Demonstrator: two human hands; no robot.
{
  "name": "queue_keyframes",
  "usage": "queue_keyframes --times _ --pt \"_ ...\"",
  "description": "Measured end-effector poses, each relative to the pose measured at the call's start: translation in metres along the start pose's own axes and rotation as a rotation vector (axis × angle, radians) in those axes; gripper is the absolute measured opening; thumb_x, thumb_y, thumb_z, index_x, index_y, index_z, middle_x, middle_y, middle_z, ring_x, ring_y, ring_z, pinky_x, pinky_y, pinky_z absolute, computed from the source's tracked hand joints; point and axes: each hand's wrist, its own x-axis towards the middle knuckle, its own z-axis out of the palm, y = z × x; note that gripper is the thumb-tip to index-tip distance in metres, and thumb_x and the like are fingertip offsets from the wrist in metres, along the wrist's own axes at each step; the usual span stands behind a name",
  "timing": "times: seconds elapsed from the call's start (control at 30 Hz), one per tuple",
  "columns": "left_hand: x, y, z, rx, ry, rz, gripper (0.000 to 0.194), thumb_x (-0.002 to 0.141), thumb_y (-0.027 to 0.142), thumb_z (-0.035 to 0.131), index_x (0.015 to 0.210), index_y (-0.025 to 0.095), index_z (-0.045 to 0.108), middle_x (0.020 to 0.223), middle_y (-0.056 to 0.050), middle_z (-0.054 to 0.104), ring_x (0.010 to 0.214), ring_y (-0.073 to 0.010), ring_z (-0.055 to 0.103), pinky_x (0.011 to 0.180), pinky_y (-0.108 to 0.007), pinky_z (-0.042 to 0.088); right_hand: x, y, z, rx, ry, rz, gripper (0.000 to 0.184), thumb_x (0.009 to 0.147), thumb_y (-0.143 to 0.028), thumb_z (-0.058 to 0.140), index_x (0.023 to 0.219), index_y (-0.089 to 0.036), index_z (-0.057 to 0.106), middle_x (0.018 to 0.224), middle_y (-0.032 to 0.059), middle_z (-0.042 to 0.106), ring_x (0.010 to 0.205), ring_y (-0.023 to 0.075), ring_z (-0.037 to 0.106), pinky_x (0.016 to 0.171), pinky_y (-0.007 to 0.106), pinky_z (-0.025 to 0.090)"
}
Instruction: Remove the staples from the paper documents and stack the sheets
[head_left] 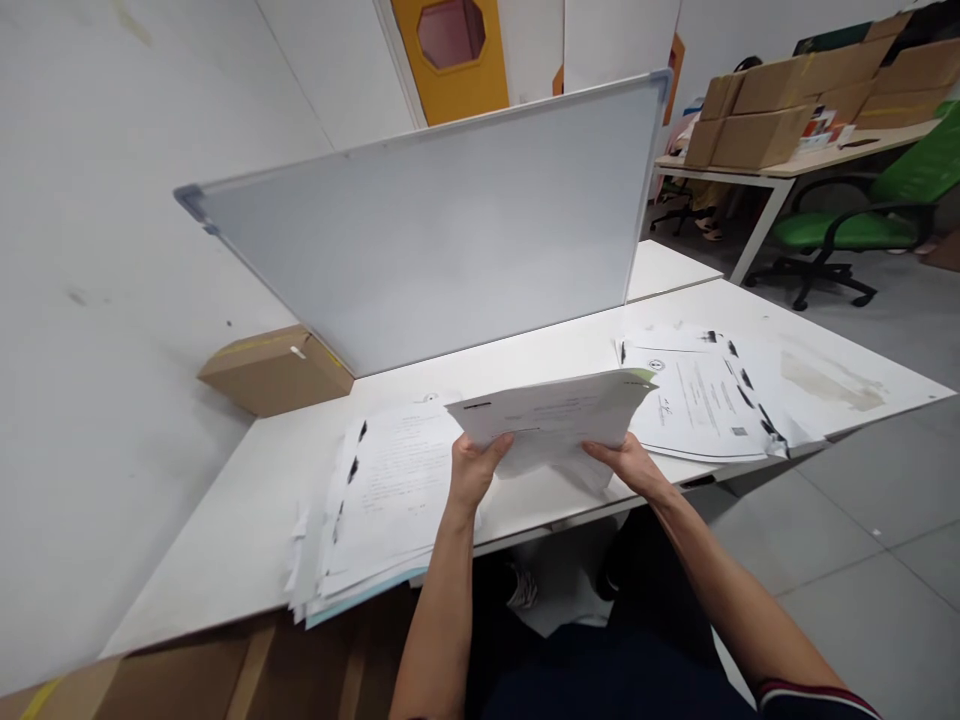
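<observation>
Both my hands hold a sheaf of printed papers (555, 415) tilted up over the front edge of the desk. My left hand (477, 468) grips its left side, thumb on the near face. On the right side my right hand (628, 464) pinches it the same way; the fingers behind the paper are hidden. A greenish sheet shows at the sheaf's upper right corner. To the left lies a thick paper stack (405, 490) with black marks along its edge and a light blue sheet low down. Another paper stack (694, 395) lies to the right, with a round emblem on its top page.
A whiteboard (450, 230) stands on the white desk (225, 530) behind the papers. A cardboard box (277, 370) sits at the left by the wall. More cardboard boxes (757, 135) are piled on a far table, beside a green chair (847, 230). Boxes lie below the desk, lower left.
</observation>
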Motion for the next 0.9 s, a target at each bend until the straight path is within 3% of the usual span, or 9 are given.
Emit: queue_keyframes --times 0.2,0.47,0.9 --pt "0.005 -0.007 -0.007 -0.023 -0.017 0.037 0.041 0.061 0.03 0.076 0.097 0.015 0.065 0.097 -0.008 0.07 0.095 -0.0222 0.063 0.089 -0.04 0.047 0.001 0.001 -0.002 0.019 -0.021 -0.005 0.039 0.067 -0.04 0.072 0.097 -0.016 0.069 0.099 0.007 0.071 0.095 0.0272 0.063 0.087 0.04 0.047" --pt "0.004 -0.007 -0.001 0.01 -0.005 0.11 0.034 0.075 0.035 0.065 0.102 0.015 0.066 0.101 -0.008 0.069 0.099 -0.0213 0.061 0.092 -0.037 0.044 0.007 -0.004 0.0 0.074 0.032 0.016 0.038 0.068 -0.041 0.071 0.097 -0.016 0.069 0.102 0.0084 0.07 0.097 0.0282 0.063 0.087 0.041 0.047" --pt "0.002 0.001 0.005 -0.115 0.045 0.043 0.035 0.074 0.034 0.066 0.103 0.015 0.065 0.098 -0.007 0.07 0.101 -0.0204 0.06 0.09 -0.034 0.045 -0.004 -0.001 -0.002 -0.076 -0.01 -0.009 0.039 0.074 -0.045 0.064 0.098 -0.016 0.068 0.102 0.0082 0.07 0.096 0.0272 0.063 0.083 0.038 0.05"
